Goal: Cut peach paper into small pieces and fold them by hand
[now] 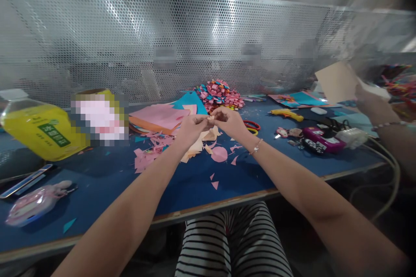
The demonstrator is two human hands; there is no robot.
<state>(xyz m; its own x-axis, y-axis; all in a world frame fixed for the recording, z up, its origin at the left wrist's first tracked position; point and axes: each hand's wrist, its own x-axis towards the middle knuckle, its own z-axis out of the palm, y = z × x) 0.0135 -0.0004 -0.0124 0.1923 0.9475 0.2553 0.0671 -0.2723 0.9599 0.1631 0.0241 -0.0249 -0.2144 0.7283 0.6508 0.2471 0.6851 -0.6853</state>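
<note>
Paper was in hand: a peach scrap [210, 118] sat pinched between the fingertips of both hands. It was held in the air above the middle of the blue table [182, 186], nearer the far edge than the near one. The left hand [191, 129] closed on the scrap from the left and the right hand [230, 122] from the right, so the piece lay directly between them, equally near to each. It was too small and too covered by fingers to tell its long axis or any fold. A thin bracelet [256, 147] circled the right wrist. Under the hands lay loose offcuts [195, 147], with a pink paper disc [219, 154] just beside them toward the near edge. Left of the hands a stack of pink and orange sheets [159, 117] lay flat. Beyond the hands, by the far edge against the perforated metal screen [130, 43], rose a heap of coloured paper flowers [218, 93]. Red and yellow scissor handles [251, 126] showed just right of the right hand, and a yellow glue gun [287, 114] lay farther right. The only container clearly seen was a capped plastic bottle [35, 127] at the left end, holding yellow liquid. At the right end a co-worker's hand [365, 95] held up a tan sheet [338, 81], well apart from the scrap.
</note>
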